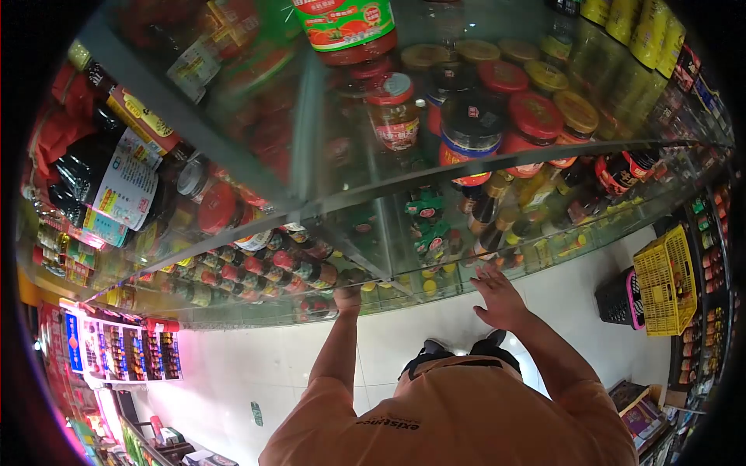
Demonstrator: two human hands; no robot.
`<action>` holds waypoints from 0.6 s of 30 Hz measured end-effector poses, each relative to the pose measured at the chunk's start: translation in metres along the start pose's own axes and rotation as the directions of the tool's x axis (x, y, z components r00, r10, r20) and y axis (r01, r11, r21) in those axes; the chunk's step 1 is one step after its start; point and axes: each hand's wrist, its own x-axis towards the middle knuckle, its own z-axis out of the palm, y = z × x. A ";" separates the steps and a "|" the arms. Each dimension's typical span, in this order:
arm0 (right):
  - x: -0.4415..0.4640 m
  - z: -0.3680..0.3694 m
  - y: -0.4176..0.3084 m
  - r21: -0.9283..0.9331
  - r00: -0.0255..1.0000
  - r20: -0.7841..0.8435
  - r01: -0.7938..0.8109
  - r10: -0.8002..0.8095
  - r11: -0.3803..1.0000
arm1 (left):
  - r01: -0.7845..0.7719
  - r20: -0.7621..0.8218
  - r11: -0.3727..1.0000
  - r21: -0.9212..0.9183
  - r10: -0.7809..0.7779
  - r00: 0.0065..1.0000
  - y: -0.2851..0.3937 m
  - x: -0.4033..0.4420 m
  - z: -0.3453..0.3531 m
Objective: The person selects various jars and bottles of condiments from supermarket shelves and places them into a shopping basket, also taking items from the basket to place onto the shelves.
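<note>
My left hand point(348, 295) reaches in under the edge of a glass shelf, beside a row of dark jars with red lids point(291, 266). Glass and shadow blur its fingers, so I cannot tell if they hold anything. My right hand point(499, 298) is open, its fingers spread close to the shelf's front edge. Past its fingertips stand dark bottles point(488, 233). On the glass shelf above are a red-lidded jar point(394, 116), a black-lidded jar point(471, 128) and a larger red tub with a green label point(347, 27).
A yellow plastic basket point(664, 281) and a black basket with a pink edge point(619, 299) are at the right. Packed shelves point(707, 272) line the far right. A lit white display rack point(128, 349) stands at the left. Below lies pale tiled floor point(233, 365).
</note>
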 end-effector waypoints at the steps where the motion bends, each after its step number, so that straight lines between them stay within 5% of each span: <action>1: 0.000 0.000 0.000 -0.009 1.000 -0.004 0.002 -0.002 1.000 | -0.068 -0.031 0.991 -0.118 0.065 0.997 -0.002 0.000 0.003; 5: 0.001 0.004 0.001 -0.023 1.000 -0.009 -0.001 0.001 1.000 | -0.023 0.012 0.994 0.102 0.022 1.000 0.011 0.002 -0.001; 8: 0.000 0.006 0.006 -0.014 1.000 -0.019 0.020 -0.020 1.000 | 0.045 0.015 0.999 0.014 -0.045 0.999 0.004 -0.002 0.005; 10: 0.000 0.005 0.009 0.004 0.999 -0.017 0.030 -0.029 1.000 | -0.073 -0.137 0.958 -0.277 0.036 0.990 -0.024 -0.005 0.025; 13: -0.001 0.002 0.011 0.035 0.999 -0.029 0.047 -0.046 0.998 | 0.106 -0.316 0.974 -0.202 -0.167 0.934 -0.020 -0.050 0.025; 15: -0.005 0.006 0.016 0.048 0.996 -0.058 0.075 -0.072 0.996 | 0.324 -0.149 0.918 -0.227 -0.362 0.920 -0.016 -0.100 0.008; 16: -0.006 0.007 0.019 0.049 0.996 -0.067 0.067 -0.063 0.997 | 0.489 -0.052 0.869 -0.083 -0.493 0.868 -0.004 -0.131 -0.001; 17: -0.008 0.006 0.022 0.071 0.992 -0.081 0.101 -0.096 0.992 | 0.457 0.056 0.873 0.173 -0.472 0.880 -0.009 -0.163 -0.006; 18: -0.011 0.005 0.027 0.092 0.987 -0.097 0.136 -0.127 0.986 | 0.597 0.138 0.779 0.194 -0.624 0.769 -0.045 -0.204 0.004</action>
